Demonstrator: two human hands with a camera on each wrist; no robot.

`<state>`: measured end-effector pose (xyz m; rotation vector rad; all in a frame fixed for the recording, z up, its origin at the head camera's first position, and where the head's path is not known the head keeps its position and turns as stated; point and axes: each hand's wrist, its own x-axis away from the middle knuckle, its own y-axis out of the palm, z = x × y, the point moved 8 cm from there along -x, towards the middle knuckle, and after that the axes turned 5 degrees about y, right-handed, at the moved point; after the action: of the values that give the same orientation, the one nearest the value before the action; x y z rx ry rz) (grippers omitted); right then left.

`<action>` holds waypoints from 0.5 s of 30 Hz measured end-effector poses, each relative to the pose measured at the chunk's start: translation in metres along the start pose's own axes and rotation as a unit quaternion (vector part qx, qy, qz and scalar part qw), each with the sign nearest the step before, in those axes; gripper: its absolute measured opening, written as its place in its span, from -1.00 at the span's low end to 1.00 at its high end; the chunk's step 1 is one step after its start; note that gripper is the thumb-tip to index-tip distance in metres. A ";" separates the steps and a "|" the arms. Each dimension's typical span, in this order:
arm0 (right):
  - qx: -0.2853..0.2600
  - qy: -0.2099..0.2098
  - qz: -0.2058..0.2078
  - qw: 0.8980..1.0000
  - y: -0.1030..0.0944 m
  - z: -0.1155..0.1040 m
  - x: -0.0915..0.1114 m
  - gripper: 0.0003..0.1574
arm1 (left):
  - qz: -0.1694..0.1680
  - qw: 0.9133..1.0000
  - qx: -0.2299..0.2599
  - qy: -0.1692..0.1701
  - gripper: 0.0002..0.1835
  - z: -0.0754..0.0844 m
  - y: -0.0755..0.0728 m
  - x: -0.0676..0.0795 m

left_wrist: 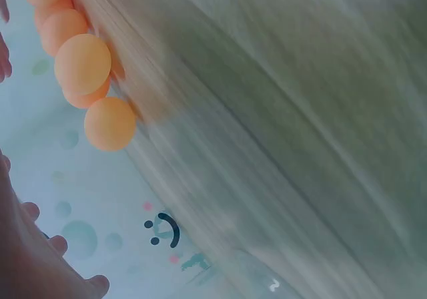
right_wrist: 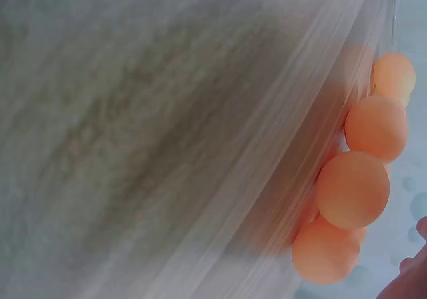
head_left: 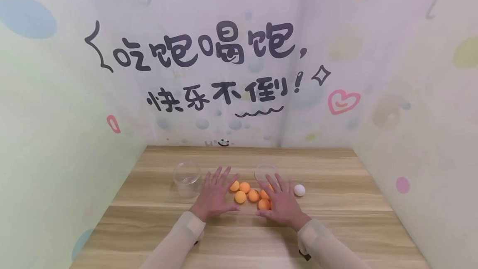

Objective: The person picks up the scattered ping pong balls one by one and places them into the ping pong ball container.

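Several orange ping-pong balls (head_left: 253,195) lie in a loose cluster on the wooden table, between my two hands. My left hand (head_left: 213,197) is at the cluster's left side, fingers spread and straight, palm down, fingertips beside the nearest balls. On the other side my right hand (head_left: 283,204) also has its fingers spread, and it partly covers some of the orange balls. Neither hand grips anything. In the left wrist view an orange ball (left_wrist: 109,124) sits at the end of a row. The right wrist view shows another orange ball (right_wrist: 352,189) close to the hand.
A clear round container (head_left: 187,179) stands left of my left hand. Behind my right hand is a clear round rim (head_left: 266,169), partly hidden by the fingers. One white ball (head_left: 299,190) lies to the right. Printed walls enclose the wooden table (head_left: 246,248) at the back and sides.
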<state>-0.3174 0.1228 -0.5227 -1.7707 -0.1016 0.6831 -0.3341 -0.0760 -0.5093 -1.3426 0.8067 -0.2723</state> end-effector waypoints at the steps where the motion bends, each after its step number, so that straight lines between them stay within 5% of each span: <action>1: -0.001 -0.001 0.003 1.000 -0.001 -0.001 0.000 0.25 | 0.003 1.000 0.005 -0.002 0.11 0.001 -0.001 0.000; 15: -0.040 -0.014 0.031 0.999 -0.003 -0.014 0.001 0.24 | 0.027 0.994 0.083 -0.059 0.02 -0.002 -0.006 0.003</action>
<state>-0.3090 0.1125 -0.5187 -1.8482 -0.0950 0.7584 -0.3314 -0.0810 -0.5047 -1.1689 0.7036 -0.2105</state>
